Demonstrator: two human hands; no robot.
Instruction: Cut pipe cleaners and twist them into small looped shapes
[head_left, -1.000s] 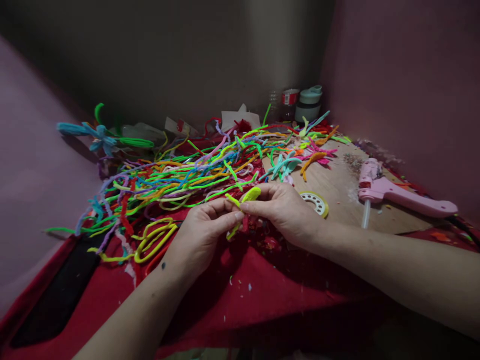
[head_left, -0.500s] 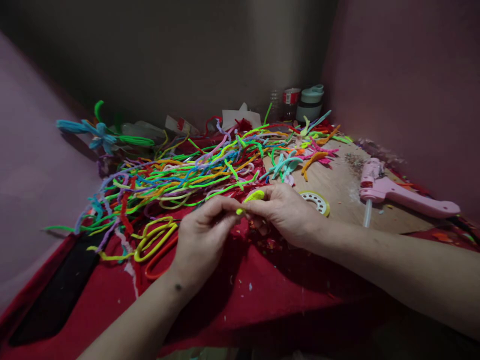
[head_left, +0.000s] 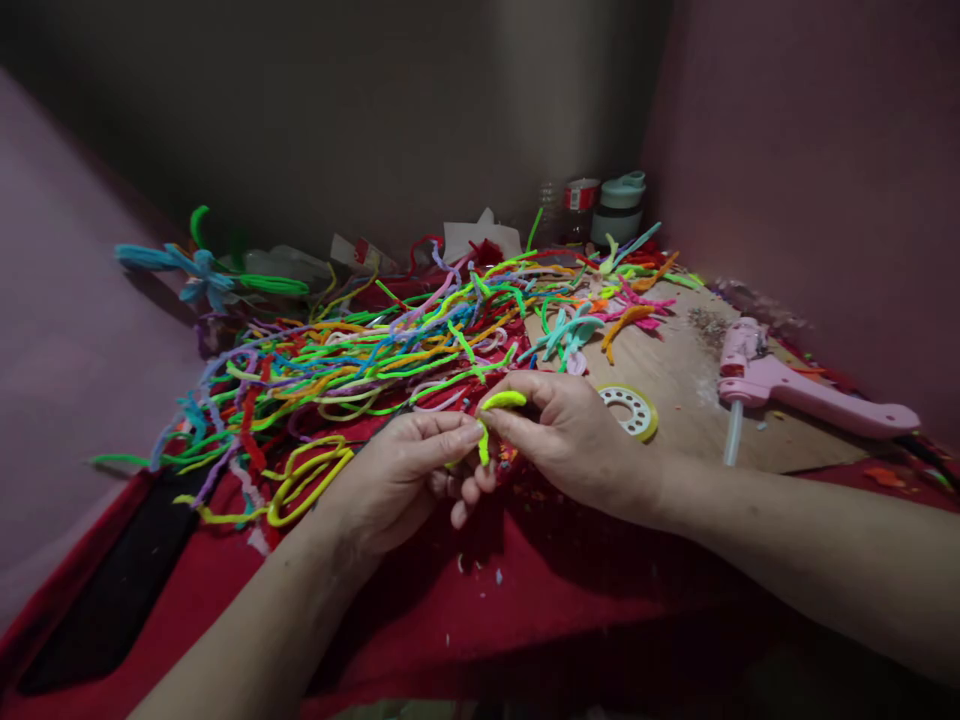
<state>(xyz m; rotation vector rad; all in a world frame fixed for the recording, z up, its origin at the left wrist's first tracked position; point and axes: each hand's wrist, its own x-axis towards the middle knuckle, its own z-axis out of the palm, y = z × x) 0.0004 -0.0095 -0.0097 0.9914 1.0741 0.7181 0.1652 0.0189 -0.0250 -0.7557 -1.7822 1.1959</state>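
A: Where's the bright yellow, fuzzy, bent piece (head_left: 504,399)?
B: Between the hands, held up over the middle of the red cloth-covered bench (head_left: 465,620). Both have fingertips closed on it.
A: Why two hands on something so small?
B: I'd say the left hand (head_left: 401,465) steadies the lower part while the right hand (head_left: 585,440) controls the bend. One curved end lies free along the right fingers. Whether it's one strand or several joined, I can't tell.
A: And the heap of long, multicoloured fuzzy stems (head_left: 360,350)?
B: Spread from the left edge towards the far right corner, beyond the hands. Probably laid lengthwise so single colours can be picked out.
A: The pink plastic glue gun (head_left: 832,400)?
B: On its side on the flat brown board (head_left: 675,390), handle towards the right edge, translucent stick towards the front edge. The board likely spares the cloth from drips. The white-and-yellow ring-shaped roll (head_left: 637,407) lies just beside the right hand, flat, so it shouldn't roll.
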